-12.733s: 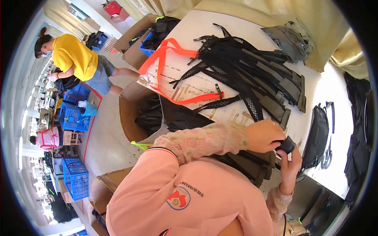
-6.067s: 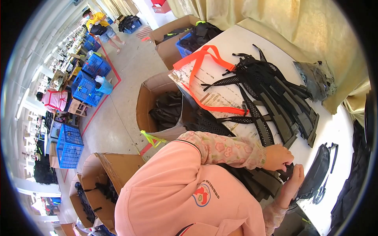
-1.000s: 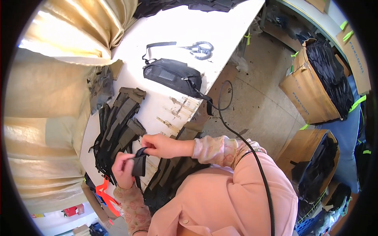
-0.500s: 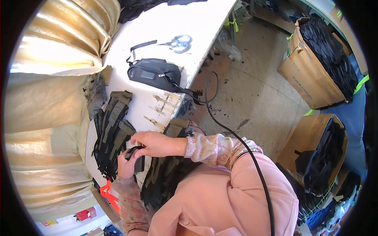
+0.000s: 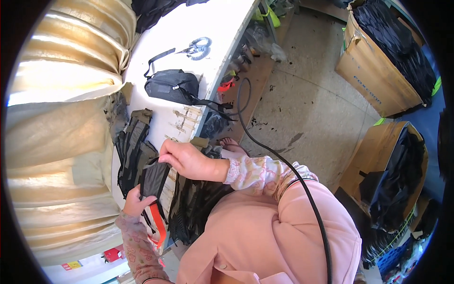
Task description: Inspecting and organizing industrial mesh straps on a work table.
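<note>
A dark grey fabric strap piece (image 5: pixel 154 180) is stretched between my hands above the table edge. My right hand (image 5: pixel 188 160) pinches its far end between thumb and fingers. Lower down, my left hand (image 5: pixel 136 202) grips its near end, thumb on top. A bright orange-red strap (image 5: pixel 158 221) hangs just beside the left hand; I cannot tell whether it is joined to the grey piece. Behind the hands lies a heap of dark olive and black strap pieces (image 5: pixel 135 142). More dark strap pieces (image 5: pixel 184 208) rest against my lap.
Farther up the white table (image 5: pixel 165 23) lie a black zippered pouch (image 5: pixel 172 87) and scissors (image 5: pixel 198 48). A black cable (image 5: pixel 269 150) runs across my right arm. Cardboard boxes (image 5: pixel 371 78) of black material stand at the right. A gold curtain (image 5: pixel 61 142) borders the left.
My hands have drawn apart, the left moving nearer and to the left, so the dark grey piece is now spread out. The view has shifted slightly.
</note>
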`<state>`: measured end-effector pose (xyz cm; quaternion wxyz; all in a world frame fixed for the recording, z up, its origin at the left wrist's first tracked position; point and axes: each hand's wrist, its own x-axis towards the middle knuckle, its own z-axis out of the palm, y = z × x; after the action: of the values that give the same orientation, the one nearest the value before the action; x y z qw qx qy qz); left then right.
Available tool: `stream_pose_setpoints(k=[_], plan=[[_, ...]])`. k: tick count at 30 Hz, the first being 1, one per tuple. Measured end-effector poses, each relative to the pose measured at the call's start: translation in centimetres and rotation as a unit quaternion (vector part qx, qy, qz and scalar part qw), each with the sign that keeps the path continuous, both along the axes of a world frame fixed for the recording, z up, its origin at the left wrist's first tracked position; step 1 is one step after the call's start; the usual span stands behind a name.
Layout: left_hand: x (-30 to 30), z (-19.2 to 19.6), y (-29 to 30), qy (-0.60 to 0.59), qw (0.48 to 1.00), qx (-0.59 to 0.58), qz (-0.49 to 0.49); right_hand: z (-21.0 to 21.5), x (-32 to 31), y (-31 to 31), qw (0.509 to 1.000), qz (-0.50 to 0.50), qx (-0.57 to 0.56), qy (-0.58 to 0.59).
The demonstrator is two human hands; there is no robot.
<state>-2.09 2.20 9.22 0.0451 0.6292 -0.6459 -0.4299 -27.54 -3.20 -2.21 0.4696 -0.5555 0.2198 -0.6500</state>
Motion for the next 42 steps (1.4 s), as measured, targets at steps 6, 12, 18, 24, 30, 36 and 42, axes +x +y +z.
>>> stream_pose_setpoints(k=[6,12,18,24,30,36,42], plan=[[6.7,6.4,4.2,-0.066,0.987,-0.036,0.142,-0.8,-2.3,-0.1,0.994,-0.047,0.05,-0.084],[9.1,5.2,11.4,-0.119,0.974,-0.024,0.191,-3.5,-2.3,0.2,0.99,0.03,0.124,0.059],[6.5,-11.0,17.6,-0.214,0.952,0.165,0.143,-10.0,-1.7,2.3,0.918,0.108,0.138,0.356],[7.9,-16.1,20.2,-0.063,0.959,0.145,0.237,-9.6,-2.0,2.8,0.916,0.098,0.143,0.362],[7.6,-9.2,17.6,-0.045,0.962,0.235,0.131,-8.7,-2.0,1.4,0.91,0.075,0.137,0.384],[11.2,-7.1,11.6,-0.116,0.964,-0.078,0.226,-5.7,-2.9,-0.6,0.965,-0.023,0.091,0.247],[19.9,-10.2,16.5,-0.248,0.835,-0.218,0.441,-5.4,-1.1,-1.0,0.957,0.051,0.082,0.272]])
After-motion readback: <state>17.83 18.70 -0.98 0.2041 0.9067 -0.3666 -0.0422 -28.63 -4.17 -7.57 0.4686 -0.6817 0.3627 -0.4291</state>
